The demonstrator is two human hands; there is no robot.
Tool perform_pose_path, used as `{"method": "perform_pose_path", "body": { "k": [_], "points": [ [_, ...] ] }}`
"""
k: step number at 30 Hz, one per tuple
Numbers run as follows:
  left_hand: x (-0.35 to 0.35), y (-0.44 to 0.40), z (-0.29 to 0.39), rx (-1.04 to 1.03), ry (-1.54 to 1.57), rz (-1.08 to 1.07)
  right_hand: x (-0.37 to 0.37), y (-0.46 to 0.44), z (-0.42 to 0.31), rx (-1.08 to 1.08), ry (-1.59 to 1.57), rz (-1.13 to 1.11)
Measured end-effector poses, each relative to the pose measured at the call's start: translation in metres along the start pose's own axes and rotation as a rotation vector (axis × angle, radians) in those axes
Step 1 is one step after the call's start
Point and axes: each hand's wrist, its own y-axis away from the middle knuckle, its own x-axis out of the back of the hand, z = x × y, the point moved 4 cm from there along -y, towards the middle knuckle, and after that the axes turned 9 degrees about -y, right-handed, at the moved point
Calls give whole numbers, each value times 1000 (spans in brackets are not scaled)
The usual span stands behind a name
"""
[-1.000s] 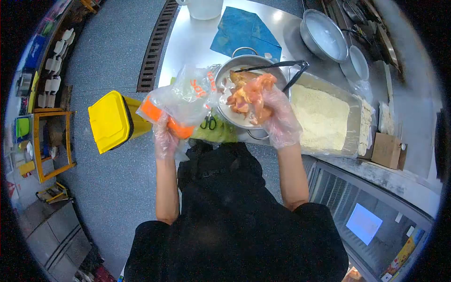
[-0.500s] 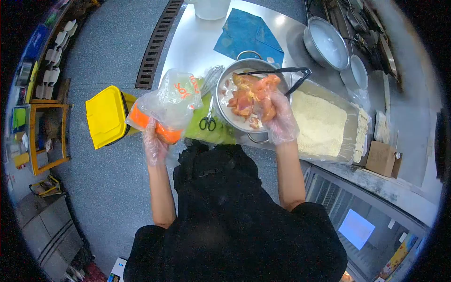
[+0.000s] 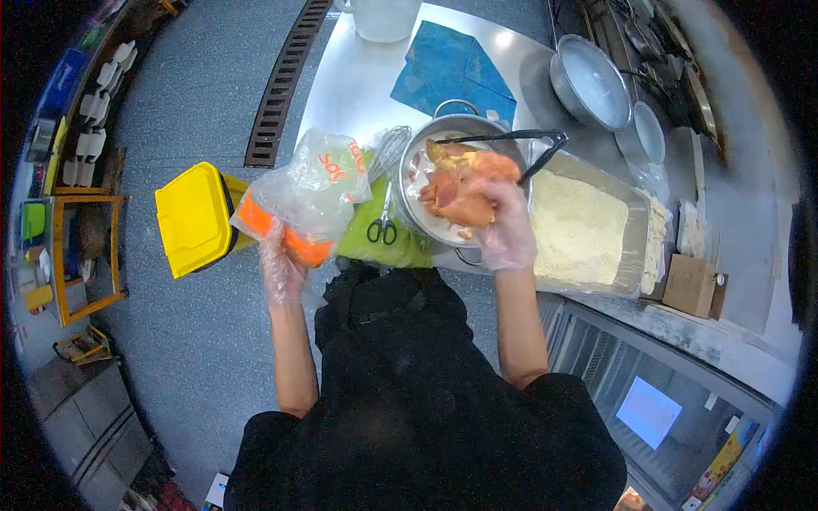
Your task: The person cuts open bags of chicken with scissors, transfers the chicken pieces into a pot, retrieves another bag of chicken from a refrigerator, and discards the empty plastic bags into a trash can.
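My left hand point(image 3: 281, 268), in a clear plastic glove, is closed on a clear plastic bag point(image 3: 319, 175) with orange writing and an orange band. The gloved right hand point(image 3: 509, 223) grips marinated raw meat point(image 3: 460, 192), probably chicken, above a metal pot point(image 3: 404, 175). Whitish liquid and more pieces show inside that pot. Black tongs point(image 3: 503, 134) lie across its rim. Between the bag and the pot are black-handled scissors point(image 3: 383, 230) and a wire whisk point(image 3: 391, 152), by a green sheet or bag point(image 3: 400, 254).
Right of the pot stands a metal tray point(image 3: 636, 247) of pale flour or crumbs. A blue cloth point(image 3: 456, 68) lies behind the pot, near a white jug point(image 3: 381, 21). Metal bowls point(image 3: 592, 81) sit at the back right. A yellow-lidded bin point(image 3: 194, 217) stands at left.
My right hand has shifted slightly left and turned, with the meat bunched lower over the pot. The left hand still holds the bag, almost in the same place.
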Motion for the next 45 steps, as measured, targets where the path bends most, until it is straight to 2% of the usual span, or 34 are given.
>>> {"method": "perform_pose_path", "body": {
  "k": [3, 6, 9, 12, 14, 16, 19, 20, 23, 26, 28, 30, 32, 35, 36, 38, 40, 45],
  "points": [
    [-11, 2, 5, -11, 26, -22, 9, -1, 7, -45, -169, 151],
    [-14, 3, 7, 2, 29, -4, 11, 1, 4, -1, -105, 238],
    [-19, 1, 8, 32, 110, -17, 40, -9, -2, 113, 311, 225],
    [-30, -4, 4, 82, 199, -68, -1, 3, -15, 329, 1277, 359],
    [-34, 0, -5, 141, 189, -81, 0, -2, -10, 409, 1094, 241],
    [-56, 8, -2, 123, -3, 44, -12, -2, -8, 471, 863, 84],
    [-64, 7, -16, 82, -160, 2, -48, -2, -3, 285, 1071, -334],
    [-87, 17, -2, 76, -135, 40, -37, -12, 3, 94, 1253, -503],
    [-95, 18, -8, 99, -430, 22, 5, -15, 29, 158, 1406, -395],
    [-101, 15, -4, -25, -727, -19, 27, -19, 47, -17, 1236, -424],
    [-102, 11, -14, 0, -670, -33, 80, -20, 65, -42, 1054, -255],
    [-103, 11, -19, 63, -508, -27, 87, -16, 65, -46, 886, -225],
    [-105, 12, -19, 162, -238, 1, 54, -11, 51, -27, 737, -333],
    [-114, 20, -27, 201, -193, -116, 58, -12, 44, 160, 954, -384],
    [-119, 24, -26, 142, -225, -163, 64, -13, 43, 195, 1021, -390],
    [-131, 29, -20, 19, -290, -255, 89, -19, 51, 178, 1138, -382],
    [-125, 26, -27, 14, -323, -257, 95, -23, 54, 161, 1163, -387],
    [-120, 21, -26, -13, -462, -269, 65, -27, 63, 16, 1004, -393]
  ]
}}
